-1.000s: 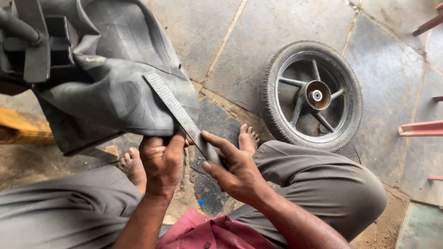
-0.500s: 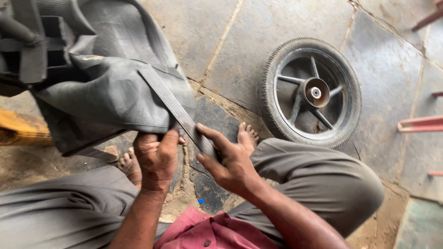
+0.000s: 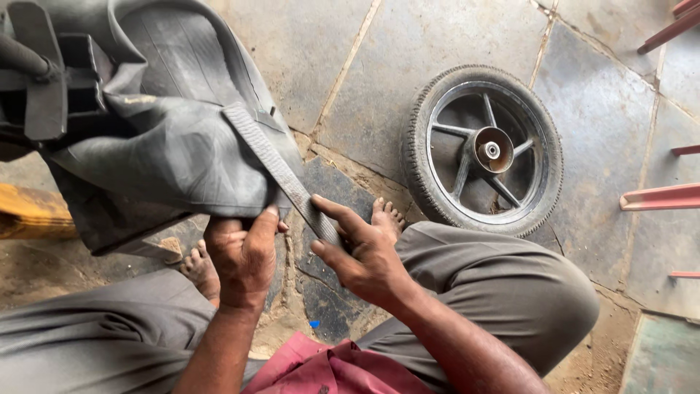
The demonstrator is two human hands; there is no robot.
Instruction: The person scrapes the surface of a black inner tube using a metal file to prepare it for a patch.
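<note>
i see my left hand [image 3: 244, 255] gripping the edge of the black inner tube [image 3: 175, 146] draped above my knees, right hand [image 3: 364, 252] pinching the flat file [image 3: 281, 171] laid across it

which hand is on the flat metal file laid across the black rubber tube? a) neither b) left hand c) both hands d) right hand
d: the right hand grips the lower end of the flat file, while the left hand pinches the edge of the black rubber tube beside it.
</note>
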